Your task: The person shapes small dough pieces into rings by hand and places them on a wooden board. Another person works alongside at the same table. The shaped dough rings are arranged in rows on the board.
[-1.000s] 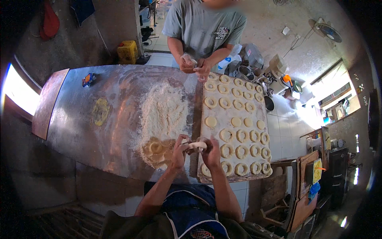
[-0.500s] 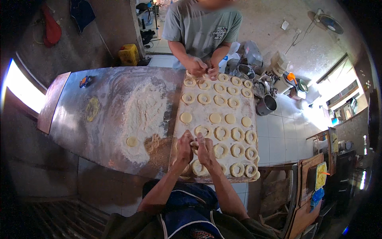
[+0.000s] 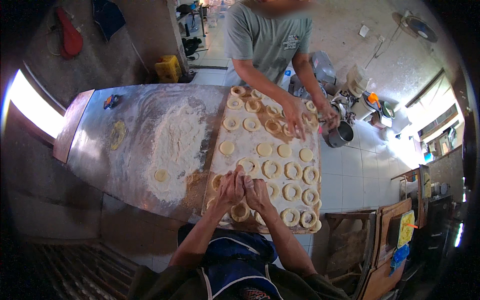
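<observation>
I see left hand and right hand pressed together, fingers closed, contents hidden | dough rings at 3 o'clock | risk: elbows squash rings on board

A few boxes, papers and a sign around the baking table

A yellow plastic box sits on the floor near the top of the picture, left of the middle. A small white paper sticks on the wall at the upper right. A yellow sign leans at the lower right, with a blue bag just under it.
</observation>
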A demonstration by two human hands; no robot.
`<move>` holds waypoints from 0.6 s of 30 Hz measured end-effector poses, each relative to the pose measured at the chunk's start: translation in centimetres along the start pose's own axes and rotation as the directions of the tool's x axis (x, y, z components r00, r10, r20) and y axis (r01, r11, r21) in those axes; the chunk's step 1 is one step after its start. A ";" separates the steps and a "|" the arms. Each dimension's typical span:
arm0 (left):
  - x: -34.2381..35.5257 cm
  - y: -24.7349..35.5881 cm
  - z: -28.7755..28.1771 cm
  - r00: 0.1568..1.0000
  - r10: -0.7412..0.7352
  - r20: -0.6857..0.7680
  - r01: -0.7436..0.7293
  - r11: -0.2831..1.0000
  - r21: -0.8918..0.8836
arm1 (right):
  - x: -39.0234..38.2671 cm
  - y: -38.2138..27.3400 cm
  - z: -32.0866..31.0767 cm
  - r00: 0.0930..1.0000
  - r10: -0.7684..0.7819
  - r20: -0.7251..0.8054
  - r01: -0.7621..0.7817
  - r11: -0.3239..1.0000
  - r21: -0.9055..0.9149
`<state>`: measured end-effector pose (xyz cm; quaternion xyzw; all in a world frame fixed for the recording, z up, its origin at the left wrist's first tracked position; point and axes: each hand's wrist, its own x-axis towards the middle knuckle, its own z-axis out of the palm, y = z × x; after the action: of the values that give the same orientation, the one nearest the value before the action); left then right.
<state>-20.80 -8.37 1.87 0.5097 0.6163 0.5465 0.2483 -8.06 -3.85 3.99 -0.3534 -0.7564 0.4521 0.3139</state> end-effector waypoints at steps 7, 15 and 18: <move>-1.1 -2.8 -2.0 0.984 -0.146 -0.099 0.139 0.987 -0.076 | 1.1 -1.5 1.8 0.998 -0.069 -0.003 0.068 0.966 0.251; 4.8 -9.9 -3.4 0.905 -0.273 -0.328 0.404 0.793 0.456 | 5.8 2.1 2.7 0.998 -0.060 0.008 0.060 0.971 -0.231; 5.3 -9.2 -4.7 0.922 -0.155 -0.355 0.286 0.890 0.355 | 5.4 1.4 2.0 0.998 -0.054 0.020 0.057 0.854 -0.517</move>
<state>-30.02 -4.53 -4.06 0.3808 0.8012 0.4511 0.0979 -12.29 0.10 2.81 -0.4017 -0.8607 0.2239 0.2183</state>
